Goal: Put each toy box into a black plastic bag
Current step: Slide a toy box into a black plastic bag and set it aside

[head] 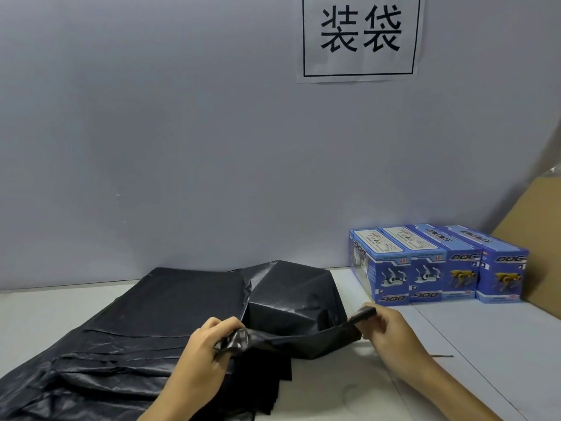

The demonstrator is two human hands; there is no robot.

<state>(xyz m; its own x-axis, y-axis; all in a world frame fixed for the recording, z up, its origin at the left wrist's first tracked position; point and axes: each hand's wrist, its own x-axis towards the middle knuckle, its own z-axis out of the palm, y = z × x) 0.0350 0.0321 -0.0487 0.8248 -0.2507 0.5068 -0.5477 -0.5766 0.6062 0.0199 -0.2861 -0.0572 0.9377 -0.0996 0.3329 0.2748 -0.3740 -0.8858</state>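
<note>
Against the grey wall four toy boxes (437,265) stood beside a boxy bulge in the black bag (291,302), whose mouth the left hand (206,350) and right hand (385,332) pinched taut; thin film could tear if overstretched.

A plain grey-blue wall (151,132) rises behind the pale tabletop (455,344). A white paper sign (361,38) hangs upper right; brown cardboard (534,238) leans far right.
</note>
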